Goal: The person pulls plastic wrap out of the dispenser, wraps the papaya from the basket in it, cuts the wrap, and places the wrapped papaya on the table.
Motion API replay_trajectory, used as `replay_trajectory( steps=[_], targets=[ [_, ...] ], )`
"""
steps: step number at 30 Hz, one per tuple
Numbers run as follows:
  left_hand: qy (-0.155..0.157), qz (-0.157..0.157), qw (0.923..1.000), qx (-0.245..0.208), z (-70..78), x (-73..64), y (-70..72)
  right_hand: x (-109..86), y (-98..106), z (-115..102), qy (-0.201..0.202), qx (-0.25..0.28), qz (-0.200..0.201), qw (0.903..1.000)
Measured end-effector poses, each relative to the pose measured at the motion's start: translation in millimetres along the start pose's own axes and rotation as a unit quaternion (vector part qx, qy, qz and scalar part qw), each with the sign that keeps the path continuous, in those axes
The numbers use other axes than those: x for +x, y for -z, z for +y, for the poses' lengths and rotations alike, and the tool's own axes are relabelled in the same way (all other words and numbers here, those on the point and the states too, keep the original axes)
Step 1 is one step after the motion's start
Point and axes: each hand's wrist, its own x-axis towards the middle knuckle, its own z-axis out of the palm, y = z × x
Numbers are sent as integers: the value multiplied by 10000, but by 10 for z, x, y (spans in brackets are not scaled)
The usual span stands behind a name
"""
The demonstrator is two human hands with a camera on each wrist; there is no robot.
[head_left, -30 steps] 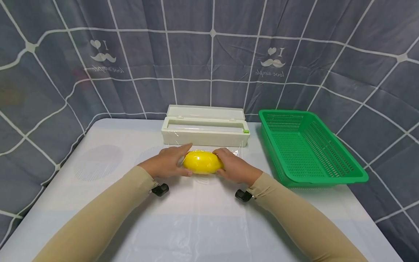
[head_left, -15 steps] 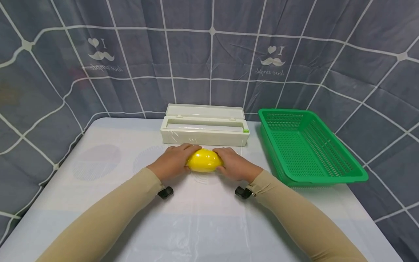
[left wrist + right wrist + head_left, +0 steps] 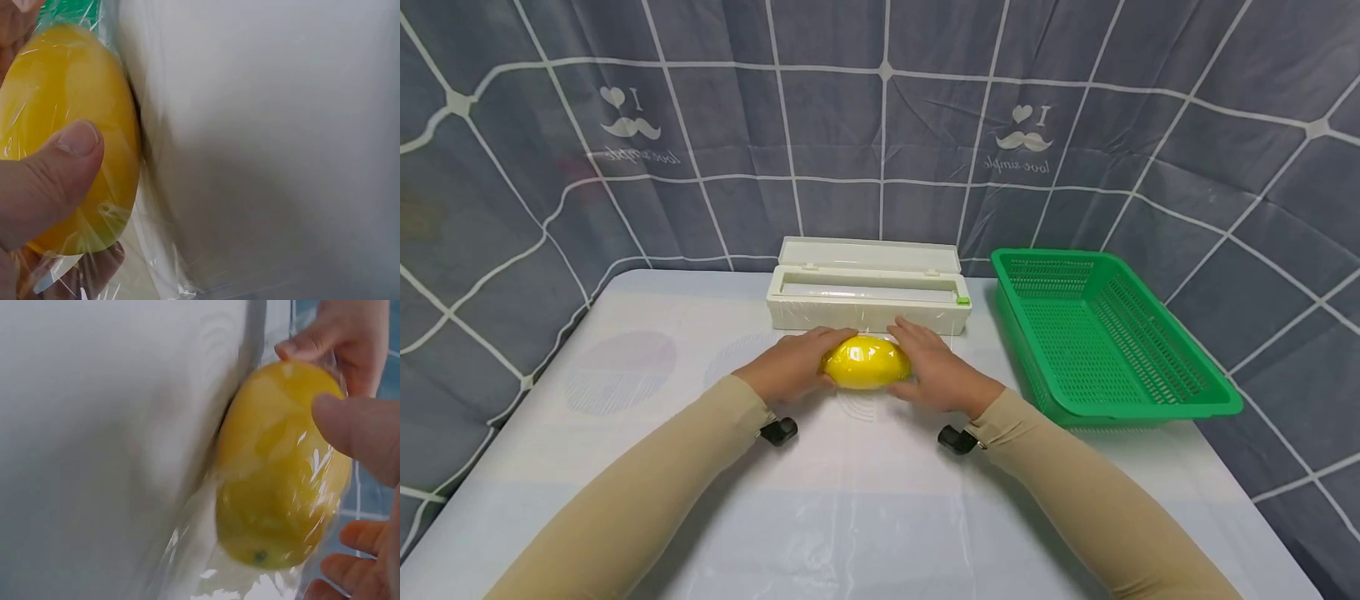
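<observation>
A smooth yellow oval fruit [image 3: 867, 362] lies crosswise in front of the white cling film dispenser [image 3: 868, 315], with clear cling film [image 3: 275, 575] wrapped around it. My left hand [image 3: 796, 364] grips its left end; in the left wrist view the thumb [image 3: 62, 162] presses on the film-covered skin and the fingers go round the other side. At the right end, my right hand [image 3: 942, 375] is spread, its fingers extended past the fruit. Its thumb [image 3: 356, 428] overlaps the fruit in the right wrist view, while the other fingers [image 3: 359, 559] stand apart from it.
The dispenser's lid [image 3: 871, 253] is tipped back, showing the roll inside, and a green slider [image 3: 962, 301] sits at its right end. A green perforated basket [image 3: 1150, 412] stands at the right on the white table [image 3: 850, 533]. Grey checked curtain [image 3: 827, 125] hangs behind.
My left hand first loosened, then closed on the fruit's left end. My right hand has since straightened its fingers, and the fruit has shifted slightly toward the dispenser.
</observation>
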Motion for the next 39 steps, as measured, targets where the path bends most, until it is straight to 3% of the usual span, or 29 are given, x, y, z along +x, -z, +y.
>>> replay_trajectory(
  steps=[8, 13, 18, 27, 34, 39],
  targets=[
    [17, -201, 9995, -228, -17, 49, 67, 139, -90, -78, 436, -954, 324, 9940],
    [44, -285, 9989, -370, -40, 76, 80, 194, -120, -41, 382, -898, 545, 9937],
    [253, -331, 9983, -408, -45, 60, 103, 219, -83, -33, 263, -725, 429, 9961],
    [-32, 369, 9983, 459, 92, -3, 144, 281, -19, 2, 45, -714, 290, 9970],
    [-355, 727, 9879, 1321, 157, 67, 21, 279, 19, 20, 100, -857, 349, 9957],
    [-234, 1044, 9860, 1276, 125, 137, -7, 285, 19, 42, 110, -727, 316, 9968]
  ],
)
